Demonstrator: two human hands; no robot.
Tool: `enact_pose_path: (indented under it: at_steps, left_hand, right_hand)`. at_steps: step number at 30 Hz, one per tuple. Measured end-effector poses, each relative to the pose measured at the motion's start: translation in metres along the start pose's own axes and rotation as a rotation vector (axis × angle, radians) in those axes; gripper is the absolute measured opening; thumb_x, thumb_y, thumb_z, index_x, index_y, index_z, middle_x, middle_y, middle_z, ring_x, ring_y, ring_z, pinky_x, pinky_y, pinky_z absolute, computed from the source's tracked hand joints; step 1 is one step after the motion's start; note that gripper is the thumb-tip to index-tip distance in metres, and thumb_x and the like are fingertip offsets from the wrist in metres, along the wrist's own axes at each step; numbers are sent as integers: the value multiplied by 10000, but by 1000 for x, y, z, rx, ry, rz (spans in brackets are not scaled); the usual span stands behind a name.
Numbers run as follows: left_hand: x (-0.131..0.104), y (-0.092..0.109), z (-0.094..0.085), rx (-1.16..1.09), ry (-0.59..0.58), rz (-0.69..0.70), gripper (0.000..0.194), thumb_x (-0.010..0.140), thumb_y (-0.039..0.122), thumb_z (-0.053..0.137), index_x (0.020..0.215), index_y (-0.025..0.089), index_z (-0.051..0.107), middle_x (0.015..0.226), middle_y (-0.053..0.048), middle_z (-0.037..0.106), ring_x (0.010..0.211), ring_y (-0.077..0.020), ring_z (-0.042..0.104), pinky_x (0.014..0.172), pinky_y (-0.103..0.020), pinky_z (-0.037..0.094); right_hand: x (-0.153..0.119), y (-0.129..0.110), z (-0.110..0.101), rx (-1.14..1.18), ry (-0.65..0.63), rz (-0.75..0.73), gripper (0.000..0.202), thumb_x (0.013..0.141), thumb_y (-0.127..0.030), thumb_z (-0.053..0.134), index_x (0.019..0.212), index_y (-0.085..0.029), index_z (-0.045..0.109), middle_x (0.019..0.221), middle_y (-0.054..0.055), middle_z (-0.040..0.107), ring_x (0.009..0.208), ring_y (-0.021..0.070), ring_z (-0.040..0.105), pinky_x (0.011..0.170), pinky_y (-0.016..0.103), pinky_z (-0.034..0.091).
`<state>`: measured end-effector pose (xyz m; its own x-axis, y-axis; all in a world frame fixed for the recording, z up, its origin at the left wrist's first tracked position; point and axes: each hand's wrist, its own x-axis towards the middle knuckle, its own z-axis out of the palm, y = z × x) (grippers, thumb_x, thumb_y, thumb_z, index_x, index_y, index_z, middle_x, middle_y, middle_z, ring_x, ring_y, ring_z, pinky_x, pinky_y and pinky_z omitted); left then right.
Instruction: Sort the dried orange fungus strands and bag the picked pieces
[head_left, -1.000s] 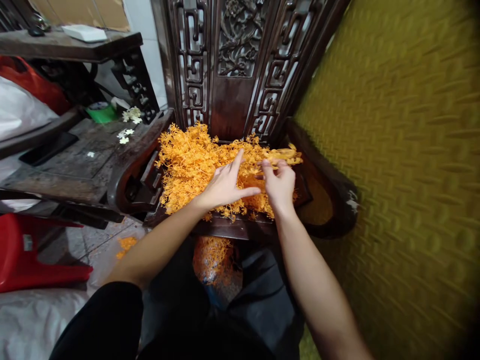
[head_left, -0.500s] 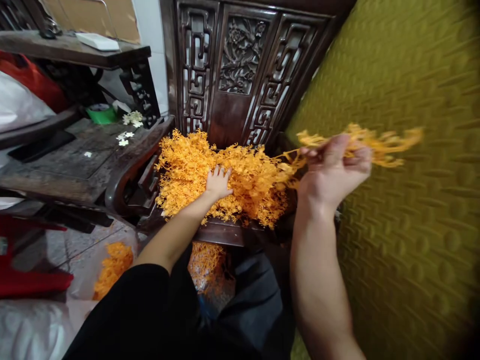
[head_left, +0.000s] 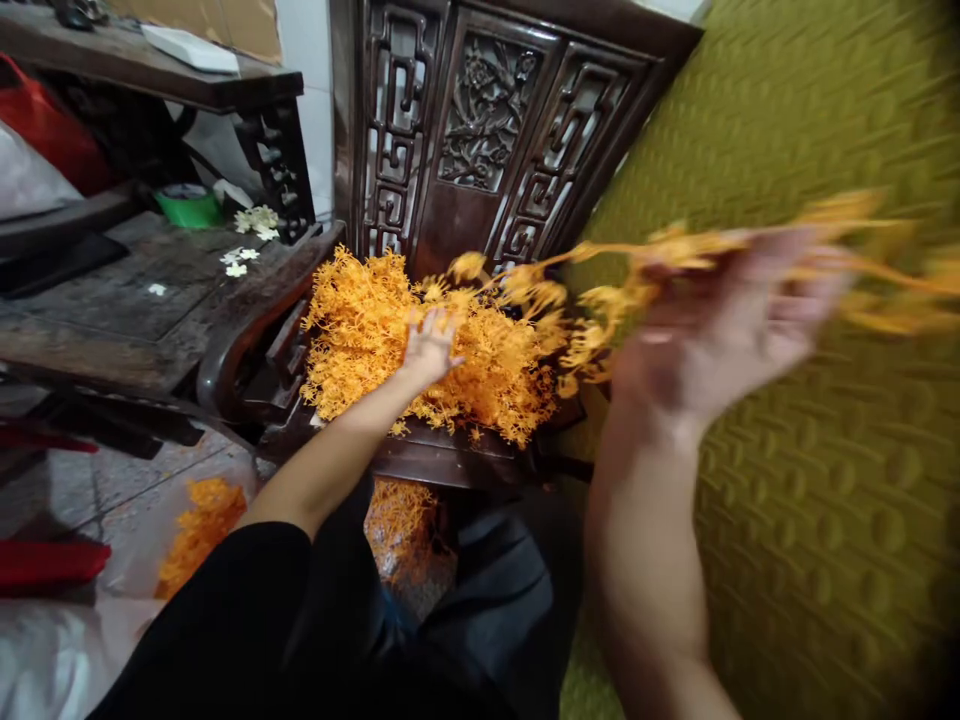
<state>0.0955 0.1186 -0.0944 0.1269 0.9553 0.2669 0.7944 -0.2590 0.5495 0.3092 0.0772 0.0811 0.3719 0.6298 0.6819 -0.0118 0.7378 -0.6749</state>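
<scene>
A large pile of orange artificial flower sprigs [head_left: 352, 340] covers the seat of a dark carved wooden chair [head_left: 457, 225]. My left hand [head_left: 431, 345] rests on the middle of the pile with its fingers spread. Raised at the right, my right hand [head_left: 750, 310] is closed around an orange strand [head_left: 604, 250]. That strand stretches from above the pile, through the hand and on towards the right edge. Both the hand and the strand are blurred by motion.
The chair's curved armrest [head_left: 217, 365] stands at the left. Beyond it, another wooden seat [head_left: 135, 310] holds green tape [head_left: 189, 207] and small white flowers [head_left: 256, 222]. A bag of orange pieces [head_left: 199, 525] lies below. A textured yellow-green surface [head_left: 795, 480] fills the right.
My right hand has moved right and a little upwards, drawing the orange strand out from the pile. My left hand stays on the pile. The view has shifted slightly.
</scene>
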Motion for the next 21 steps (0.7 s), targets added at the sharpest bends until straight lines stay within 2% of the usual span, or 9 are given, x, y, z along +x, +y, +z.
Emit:
enact_pose_path:
  at_steps: [2,6,8,10,14,16,17,19,21]
  left_hand:
    - [-7,9,-6,-71,-6,35,900,900,589,635,1590,116,300,1660,-222,335,1566,-363,270,1285,-617,151]
    - [-29,26,-27,-595,-15,72,1078,833,534,742,1637,180,116,1632,-262,342,1388,-299,555,1117,-470,506]
    - [-41,32,-42,-844,-35,81,1138,800,538,770,1643,244,64,1637,-257,328,1302,-290,624,1039,-460,562]
    - [-50,35,-57,-932,-39,90,1109,817,571,738,1640,301,45,1630,-229,357,1259,-287,649,988,-461,587]
    - [-61,29,-77,-911,27,76,999,878,600,648,1632,320,55,1561,-205,471,1262,-313,642,942,-478,597]
    - [-65,25,-82,-871,67,51,952,902,594,610,1630,329,55,1537,-195,497,1274,-315,637,945,-484,592]
    - [-67,24,-85,-860,79,55,939,905,597,597,1628,343,54,1543,-188,488,1278,-311,638,949,-482,590]
    - [-73,25,-90,-865,72,105,940,894,612,585,1623,370,43,1590,-176,426,1285,-305,639,954,-468,592]
    - [-79,31,-94,-884,30,163,963,877,609,599,1621,380,32,1641,-175,343,1284,-303,644,947,-447,601]
  right_hand:
    - [-11,18,16,65,43,30,335,857,-494,698,794,-261,465,788,-4,535,719,142,634,675,332,590]
    - [-44,61,26,138,-37,368,373,822,-569,698,822,-251,502,743,-26,541,658,127,623,650,319,563]
    - [-62,76,25,144,-57,495,392,809,-598,700,859,-249,528,770,-17,574,683,134,648,606,295,535]
    - [-77,82,23,155,-123,608,388,797,-588,716,898,-249,555,786,-15,604,689,139,659,604,292,534]
    - [-85,79,13,161,-400,763,421,808,-598,709,1053,-269,613,939,18,707,872,185,712,754,371,599]
    - [-79,80,3,185,-448,795,483,808,-637,695,1116,-275,608,1100,54,719,1034,218,706,833,424,605]
    - [-76,82,-3,180,-419,809,510,800,-643,701,1132,-270,600,1173,73,705,1091,233,692,861,450,600]
    - [-71,85,-11,82,-245,775,547,776,-607,742,1158,-250,581,1254,106,665,1148,258,668,905,496,583]
    - [-72,82,-14,-106,-8,537,551,777,-511,775,1208,-239,568,1296,120,622,1193,269,638,978,531,548]
